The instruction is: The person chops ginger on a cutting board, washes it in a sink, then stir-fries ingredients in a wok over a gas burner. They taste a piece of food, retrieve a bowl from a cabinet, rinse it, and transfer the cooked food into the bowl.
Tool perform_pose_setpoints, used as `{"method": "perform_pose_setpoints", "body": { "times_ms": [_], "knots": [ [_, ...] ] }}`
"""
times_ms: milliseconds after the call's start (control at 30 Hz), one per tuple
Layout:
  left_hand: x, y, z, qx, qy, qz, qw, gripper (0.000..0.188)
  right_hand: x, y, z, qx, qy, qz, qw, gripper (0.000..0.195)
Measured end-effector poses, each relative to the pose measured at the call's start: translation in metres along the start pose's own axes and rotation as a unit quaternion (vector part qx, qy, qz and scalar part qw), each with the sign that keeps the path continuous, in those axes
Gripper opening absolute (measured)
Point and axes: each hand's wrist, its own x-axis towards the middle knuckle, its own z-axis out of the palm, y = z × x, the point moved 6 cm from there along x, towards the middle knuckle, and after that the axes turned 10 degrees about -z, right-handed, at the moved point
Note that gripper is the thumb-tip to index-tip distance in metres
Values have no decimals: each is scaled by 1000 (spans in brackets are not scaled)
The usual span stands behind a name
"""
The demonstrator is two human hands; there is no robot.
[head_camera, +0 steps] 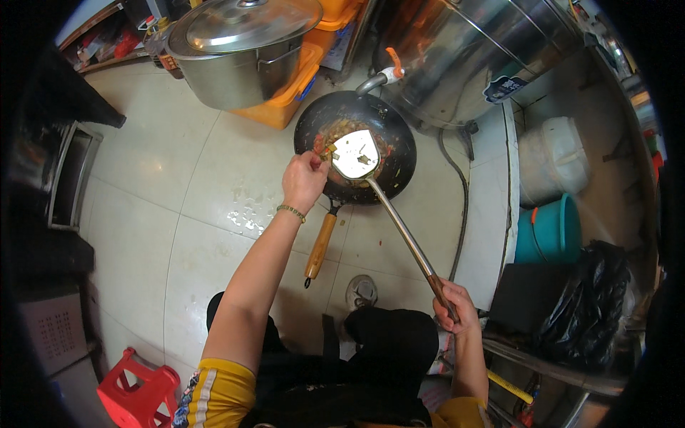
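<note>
A dark wok with a wooden handle stands on the tiled floor, with chopped red and green food inside. My right hand is closed around the wooden grip of a long metal wok spatula. The spatula's wide blade lies over the wok, with a few green scraps on it. At the blade's left edge, my left hand pinches small bits of green and red food between thumb and fingers.
Behind the wok stand a lidded steel stockpot on orange bins and a steel tank with an orange-handled tap. A teal bucket is at right, a red stool at lower left. Water wets the floor.
</note>
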Motion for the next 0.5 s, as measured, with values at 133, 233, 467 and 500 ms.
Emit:
{"method": "perform_pose_setpoints", "body": {
  "times_ms": [133, 233, 467, 500],
  "knots": [
    [16, 20, 11, 74, -26, 14, 997, 18, -3, 1, -7, 3, 5, -2, 1000, 48],
    [21, 28, 23, 129, -32, 68, 989, 19, -4, 4, -14, 10, 9, 2, 1000, 48],
    [32, 35, 42, 266, -44, 106, 957, 20, -1, 5, -17, 28, 8, 2, 1000, 48],
    [34, 34, 44, 268, -46, 107, 957, 19, -1, 6, -17, 32, 8, 2, 999, 48]
  ]
}}
